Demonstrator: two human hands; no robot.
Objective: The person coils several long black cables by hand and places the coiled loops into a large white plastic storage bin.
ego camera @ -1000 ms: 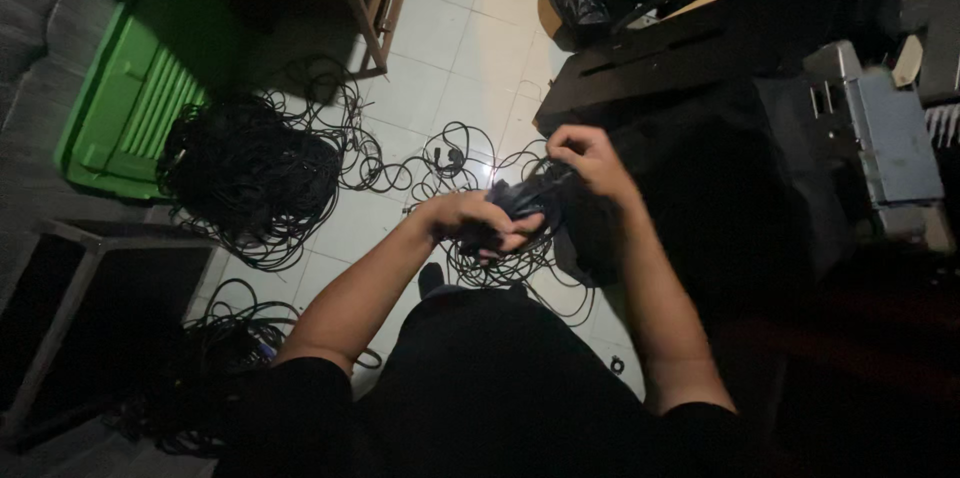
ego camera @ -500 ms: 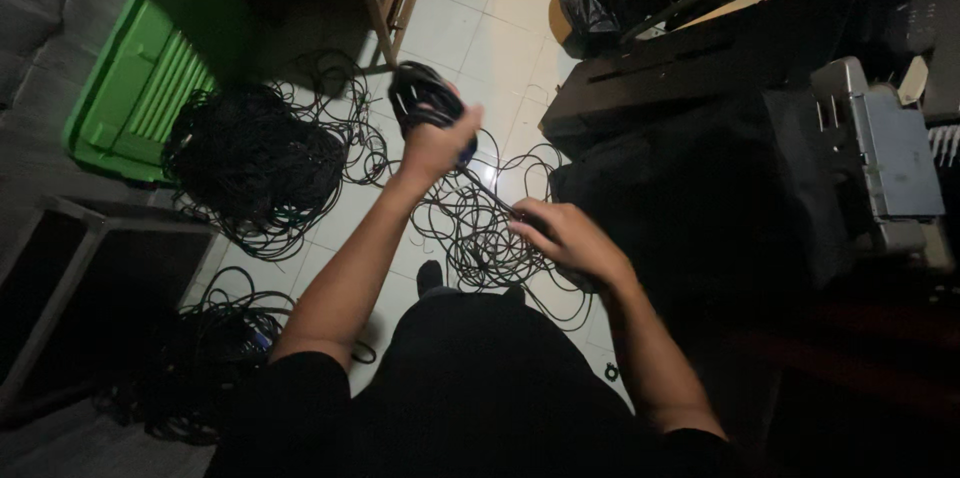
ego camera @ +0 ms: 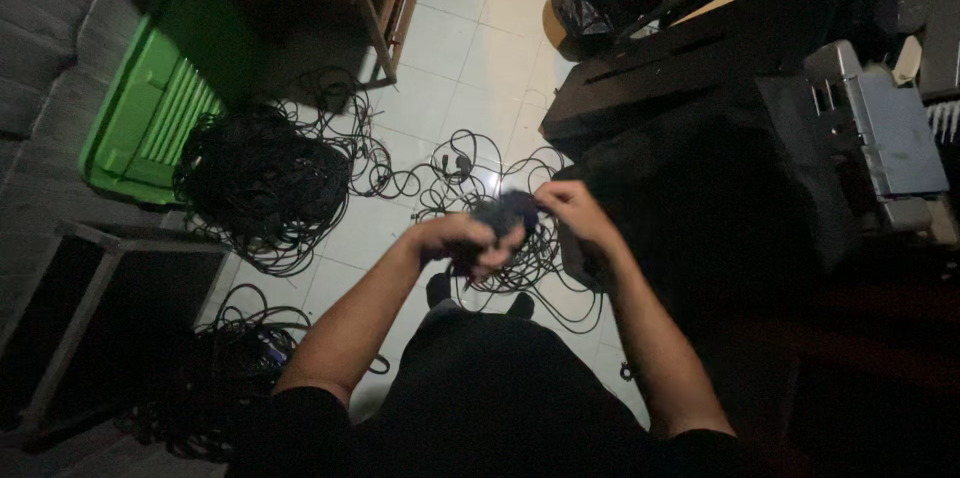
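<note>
Gripping a small dark coil of cable point(ego camera: 503, 221) between both hands, you've got it up in front of your waist, above the tangle of loose cable point(ego camera: 480, 188) spread over the pale tiled floor point(ego camera: 470, 48). Your left hand point(ego camera: 462, 243) is curled under the bundle, fingers closed on it; your right hand point(ego camera: 572, 213) pinches its upper edge from the other side, wrist bent inward. Both forearms angle in toward each other, elbows out.

Watch it: the light is poor and the coil blurs, so I can't tell whether a tail runs down to the floor. If one does, it could snag the strands by your feet and drag them. The big black heap point(ego camera: 262, 181) beside the green crate point(ego camera: 150, 118) sits close too, so a loose loop could catch there.
</note>
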